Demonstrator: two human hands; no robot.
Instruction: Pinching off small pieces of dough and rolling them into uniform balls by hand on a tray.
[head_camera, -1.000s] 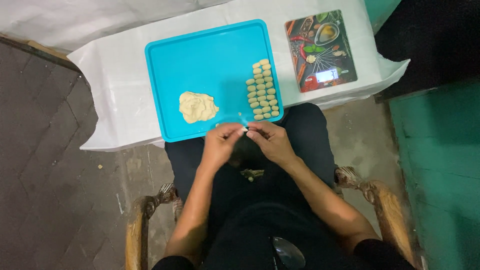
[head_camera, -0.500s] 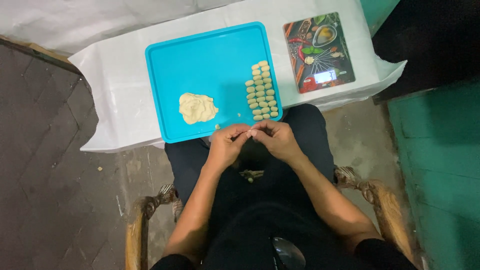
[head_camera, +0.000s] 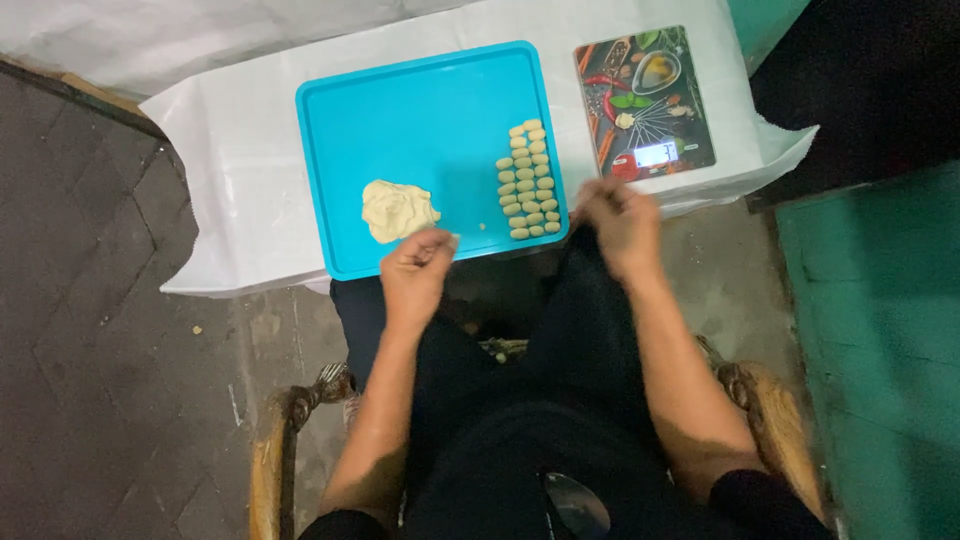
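The left hand (head_camera: 418, 268) hovers at the near edge of the blue tray (head_camera: 420, 110), its fingers curled and pinched on a small pale bit at their tips (too small to say what it is). The lump of dough (head_camera: 398, 209) lies on the tray just at eleven o'clock from that hand. The right hand (head_camera: 618, 222) sits off the tray's near right corner, blurred, so whether it is closed or holding anything cannot be told. The rows of small shaped dough pieces (head_camera: 529, 180) stand along the tray's right side, at ten o'clock from the right hand. A kitchen scale (head_camera: 645, 100) with a printed top rests at one o'clock from it, on the white-covered table (head_camera: 235, 150).
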